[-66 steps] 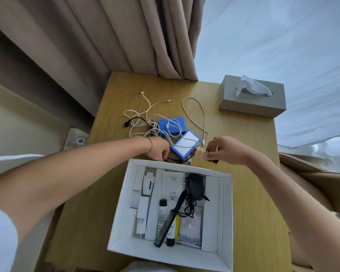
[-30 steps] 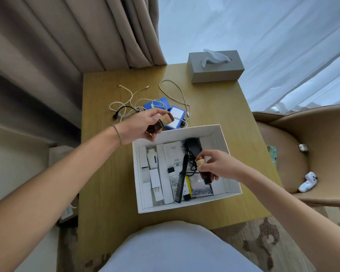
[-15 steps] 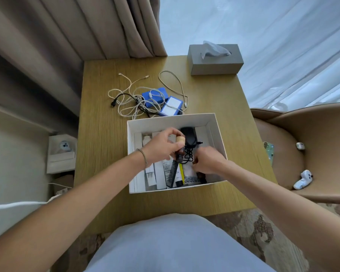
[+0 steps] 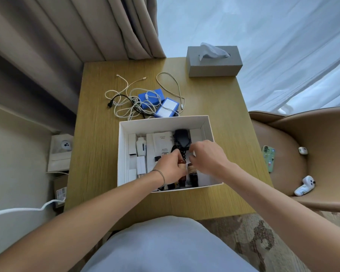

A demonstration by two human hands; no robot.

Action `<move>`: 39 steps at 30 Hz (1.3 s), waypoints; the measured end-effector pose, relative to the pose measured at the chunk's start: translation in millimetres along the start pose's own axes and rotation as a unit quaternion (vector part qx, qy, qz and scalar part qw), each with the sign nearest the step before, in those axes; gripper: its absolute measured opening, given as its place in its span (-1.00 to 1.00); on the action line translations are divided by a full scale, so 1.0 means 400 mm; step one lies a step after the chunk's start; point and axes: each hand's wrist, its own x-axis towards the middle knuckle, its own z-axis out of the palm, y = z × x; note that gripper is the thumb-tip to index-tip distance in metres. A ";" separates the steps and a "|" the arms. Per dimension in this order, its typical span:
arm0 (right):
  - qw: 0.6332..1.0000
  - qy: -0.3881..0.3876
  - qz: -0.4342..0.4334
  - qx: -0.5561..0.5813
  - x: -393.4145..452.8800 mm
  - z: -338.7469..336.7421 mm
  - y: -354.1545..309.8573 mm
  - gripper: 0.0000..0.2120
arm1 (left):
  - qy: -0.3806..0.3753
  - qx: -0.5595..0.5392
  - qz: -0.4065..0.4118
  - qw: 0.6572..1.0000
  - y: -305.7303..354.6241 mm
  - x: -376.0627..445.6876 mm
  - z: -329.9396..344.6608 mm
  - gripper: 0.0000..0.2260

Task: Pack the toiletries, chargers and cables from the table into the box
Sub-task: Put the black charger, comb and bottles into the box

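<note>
Box (image 4: 124, 152): white, open, on the counter (image 4: 94, 154) near its front edge. Both hands inside. Left hand (image 4: 170, 167) has its fingers curled round a brown bottle (image 4: 182, 180). Right hand (image 4: 206, 158) hovers just beside it with fingers bent; holding anything, cannot tell. Second brown bottle (image 4: 192, 174) lies next to the first. Black charger (image 4: 182, 138) sits at the box's far end. Behind the box: tangled cables (image 4: 126, 103) and two blue packs (image 4: 151, 98). Tissue box (image 4: 214, 65) at the far right corner.
</note>
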 end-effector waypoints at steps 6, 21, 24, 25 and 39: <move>0.999 0.021 -0.002 0.035 -0.006 -0.001 0.008 -0.77 | 0.009 0.042 -0.008 0.999 0.000 0.010 0.030 -0.76; 0.987 0.085 0.018 0.132 0.034 -0.045 -0.013 -0.78 | 0.142 0.100 0.058 0.983 0.000 -0.023 -0.114 -0.84; 0.983 0.102 0.020 0.150 0.066 -0.086 -0.023 -0.79 | 0.190 0.075 0.073 0.976 0.013 -0.021 -0.191 -0.85; 0.982 0.102 0.022 0.156 0.078 -0.099 -0.028 -0.80 | 0.201 0.069 0.077 0.974 0.017 -0.017 -0.215 -0.86; 0.972 0.077 0.044 0.217 0.389 -0.183 -0.099 -0.78 | 0.222 0.134 0.077 0.963 -0.005 0.111 -0.426 -0.79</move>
